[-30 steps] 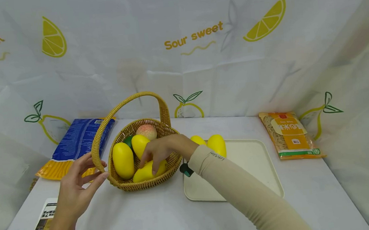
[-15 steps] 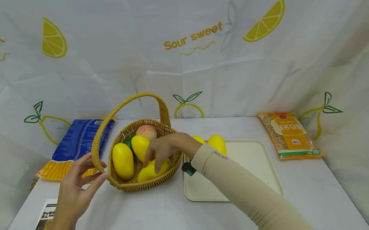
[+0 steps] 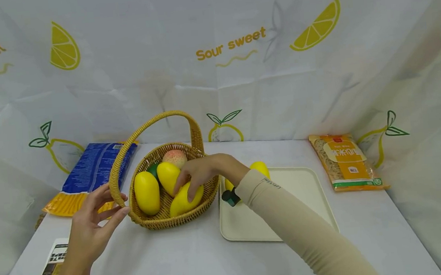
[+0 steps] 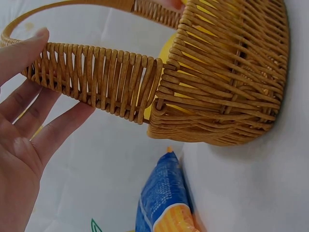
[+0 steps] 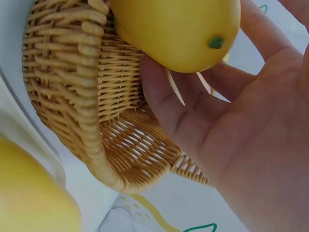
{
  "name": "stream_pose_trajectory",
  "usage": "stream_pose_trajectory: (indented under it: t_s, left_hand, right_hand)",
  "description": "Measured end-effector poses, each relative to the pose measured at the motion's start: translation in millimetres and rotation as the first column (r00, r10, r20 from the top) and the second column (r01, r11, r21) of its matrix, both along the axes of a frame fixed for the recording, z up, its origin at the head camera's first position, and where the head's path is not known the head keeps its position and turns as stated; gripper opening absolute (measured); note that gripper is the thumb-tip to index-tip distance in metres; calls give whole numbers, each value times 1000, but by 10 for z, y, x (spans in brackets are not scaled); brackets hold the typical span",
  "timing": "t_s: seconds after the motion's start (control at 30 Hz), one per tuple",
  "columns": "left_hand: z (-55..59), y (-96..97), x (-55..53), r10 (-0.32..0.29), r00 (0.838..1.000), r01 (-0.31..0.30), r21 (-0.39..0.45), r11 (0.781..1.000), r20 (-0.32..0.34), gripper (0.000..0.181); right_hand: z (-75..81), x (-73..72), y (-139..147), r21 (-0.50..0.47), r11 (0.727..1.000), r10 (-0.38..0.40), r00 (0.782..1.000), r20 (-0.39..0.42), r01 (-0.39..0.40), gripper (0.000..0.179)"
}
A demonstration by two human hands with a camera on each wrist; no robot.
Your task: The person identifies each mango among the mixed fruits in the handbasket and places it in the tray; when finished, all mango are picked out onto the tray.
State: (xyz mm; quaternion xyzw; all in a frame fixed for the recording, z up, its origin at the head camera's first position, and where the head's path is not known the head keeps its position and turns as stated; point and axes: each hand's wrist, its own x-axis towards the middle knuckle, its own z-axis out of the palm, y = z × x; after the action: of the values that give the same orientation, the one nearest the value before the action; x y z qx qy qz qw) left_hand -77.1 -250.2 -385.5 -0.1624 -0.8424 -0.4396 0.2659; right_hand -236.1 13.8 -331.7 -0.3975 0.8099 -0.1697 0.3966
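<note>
A wicker basket (image 3: pixel 165 222) with a tall arched handle (image 4: pixel 96 79) holds several yellow mangoes, a peach (image 3: pixel 175 158) and a green fruit (image 3: pixel 153 168) partly hidden behind the mangoes. My left hand (image 3: pixel 89 227) holds the lower left part of the handle, thumb on one side and fingers on the other. Over the right side of the basket, my right hand (image 3: pixel 201 171) grips a mango (image 3: pixel 184 202), one end of it tilted up. The right wrist view shows this mango's green stem spot, with fingers bent along its underside. Two other mangoes stay left (image 3: pixel 147 192) and centre (image 3: pixel 168 178).
Right of the basket lies a cream tray (image 3: pixel 302 205) with yellow mangoes (image 3: pixel 260 167) at its back left, partly behind my right forearm. A blue and orange bag (image 3: pixel 96 167) is at the back left, a grain packet (image 3: pixel 346 161) at the back right, a printed packet (image 3: pixel 51 269) front left.
My right hand has moved a little right and up with the mango, which now tilts more steeply. My left hand stays on the basket handle.
</note>
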Motion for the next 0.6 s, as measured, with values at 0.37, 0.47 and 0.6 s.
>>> stream_pose_trajectory:
  t_s: [0.37, 0.47, 0.6]
  left_hand:
    - [-1, 28, 13, 6, 1000, -6, 54, 999, 17, 77]
    - [5, 28, 18, 14, 1000, -15, 46, 999, 22, 76]
    - [5, 22, 21, 20, 1000, -21, 28, 999, 22, 77]
  right_hand:
    - [124, -86, 251, -115, 990, -79, 997, 24, 81, 44]
    - [198, -107, 357, -166, 983, -80, 996, 26, 83, 45]
    - [317, -129, 525, -203, 976, -83, 996, -14, 79, 46]
